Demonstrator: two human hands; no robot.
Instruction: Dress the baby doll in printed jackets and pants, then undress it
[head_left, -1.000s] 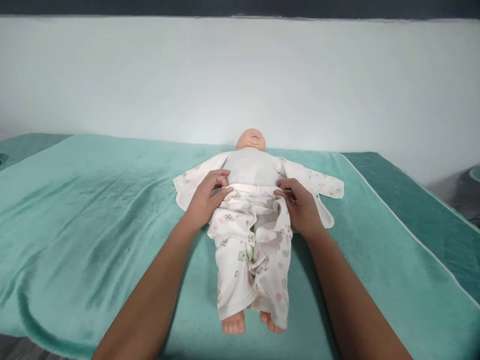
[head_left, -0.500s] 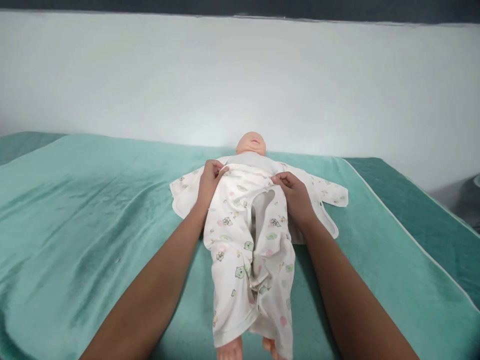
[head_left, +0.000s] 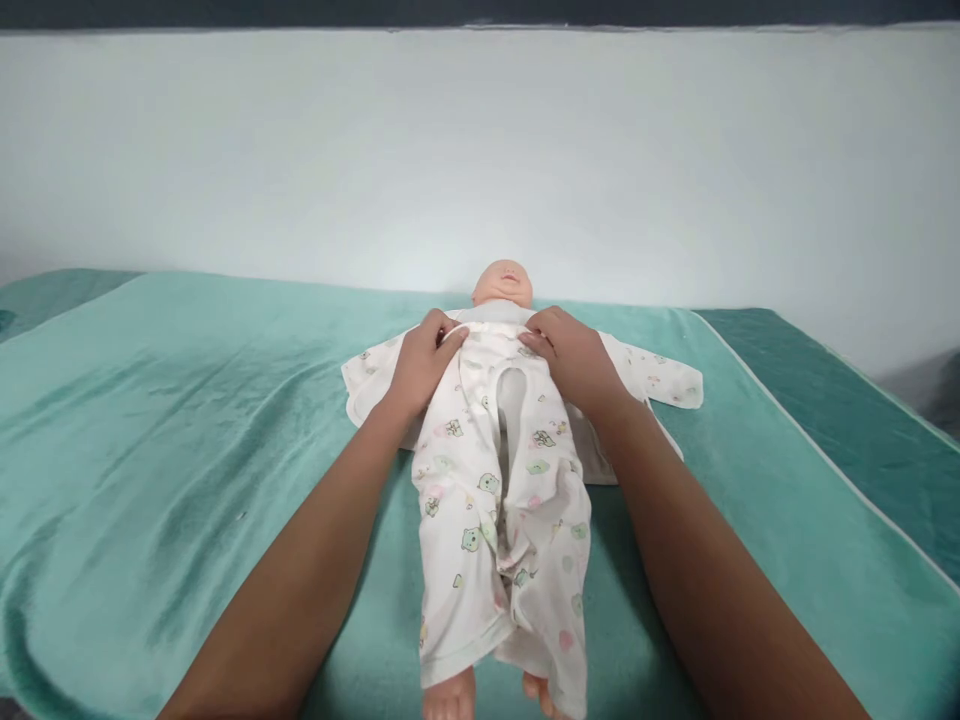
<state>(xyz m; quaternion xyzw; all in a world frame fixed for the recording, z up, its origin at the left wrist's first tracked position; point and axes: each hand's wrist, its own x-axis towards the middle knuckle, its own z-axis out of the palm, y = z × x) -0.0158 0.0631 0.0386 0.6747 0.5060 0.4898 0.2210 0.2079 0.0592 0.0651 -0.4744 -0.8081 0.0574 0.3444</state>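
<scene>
A baby doll (head_left: 502,284) lies on its back, head away from me, feet at the near edge of the view. White baby pants (head_left: 457,470) with small animal prints cover its legs and most of its belly, with an open slit at the crotch. My left hand (head_left: 426,362) pinches the waistband on its left side. On the other side my right hand (head_left: 574,358) is closed on the waistband, thumb toward the front. A printed white baby shirt (head_left: 664,380) is spread under the doll, its sleeves out to both sides.
A light green blanket (head_left: 187,430) with several folds covers the surface. Darker green cloth (head_left: 832,410) lies along the right side. A white wall (head_left: 480,150) stands right behind the doll's head.
Both hands have drawn the waistband up from the doll's lower belly toward its chest. The pants' fabric is smoother, and the crotch slit shows more openly. My right hand has shifted inward.
</scene>
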